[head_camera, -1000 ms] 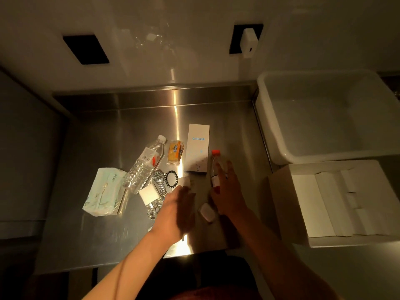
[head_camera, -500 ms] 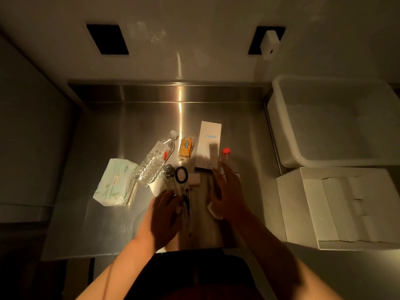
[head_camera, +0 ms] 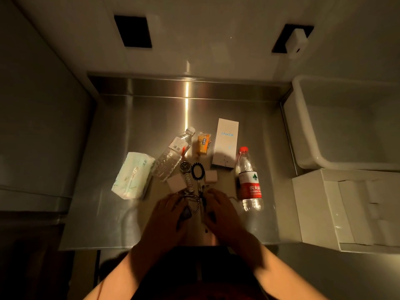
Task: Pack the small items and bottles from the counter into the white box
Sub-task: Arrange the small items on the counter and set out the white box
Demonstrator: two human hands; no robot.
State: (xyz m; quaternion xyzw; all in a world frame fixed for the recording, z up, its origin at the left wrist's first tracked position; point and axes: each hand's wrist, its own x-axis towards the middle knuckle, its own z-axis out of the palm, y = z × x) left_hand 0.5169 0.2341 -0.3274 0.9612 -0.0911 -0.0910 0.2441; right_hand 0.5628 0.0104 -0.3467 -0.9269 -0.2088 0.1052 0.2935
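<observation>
Small items lie in a cluster on the steel counter (head_camera: 216,105): a tissue pack (head_camera: 133,177), a clear white-capped bottle (head_camera: 173,156), an orange snack packet (head_camera: 203,144), a white Anker carton (head_camera: 225,144), a red-capped bottle (head_camera: 249,178), a watch (head_camera: 186,172), a black bead bracelet (head_camera: 197,171) and two white cubes (head_camera: 176,182) (head_camera: 211,176). My left hand (head_camera: 168,217) lies fingers apart beside a metal chain (head_camera: 193,202). My right hand (head_camera: 223,213) curves over a small white item, mostly hidden. The white box (head_camera: 313,208) stands open at the right.
A white plastic tub (head_camera: 303,131) sits behind the white box at the far right. The counter's front edge runs just below my hands. A raised steel lip and a wall with two dark openings close off the back.
Both hands have drawn back toward the counter's front edge and closer together. My right hand has left the red-capped bottle, which now shows in full.
</observation>
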